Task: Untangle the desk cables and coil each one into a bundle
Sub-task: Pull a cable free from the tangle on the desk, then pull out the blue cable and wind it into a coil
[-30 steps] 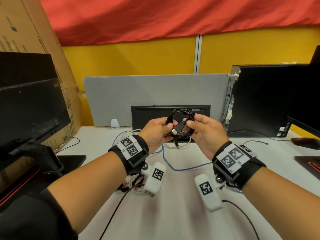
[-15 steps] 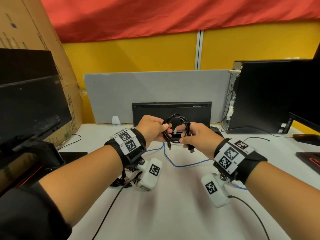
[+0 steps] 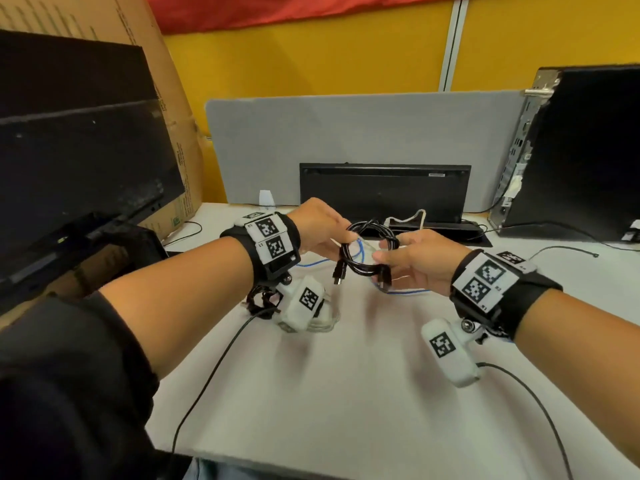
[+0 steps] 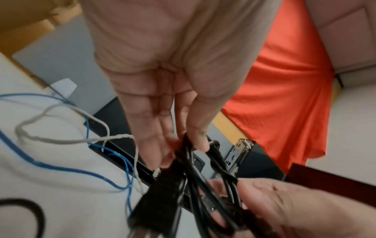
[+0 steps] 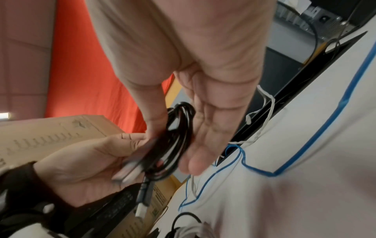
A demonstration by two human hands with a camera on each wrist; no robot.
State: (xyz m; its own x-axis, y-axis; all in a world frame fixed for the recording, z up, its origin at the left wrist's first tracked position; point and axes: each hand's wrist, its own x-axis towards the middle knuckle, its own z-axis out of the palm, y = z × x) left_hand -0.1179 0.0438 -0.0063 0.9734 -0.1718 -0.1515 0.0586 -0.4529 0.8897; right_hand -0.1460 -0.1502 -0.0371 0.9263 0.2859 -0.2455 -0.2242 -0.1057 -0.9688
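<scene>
Both hands hold one black cable, wound into a small coil and raised above the desk so nothing else snags it. My left hand pinches the coil's left side to keep the loops stacked; my right hand pinches the right side, where one plug end hangs (the other dangles at the left). A blue cable and a white cable lie loose on the desk beneath, uncoiled, probably next.
</scene>
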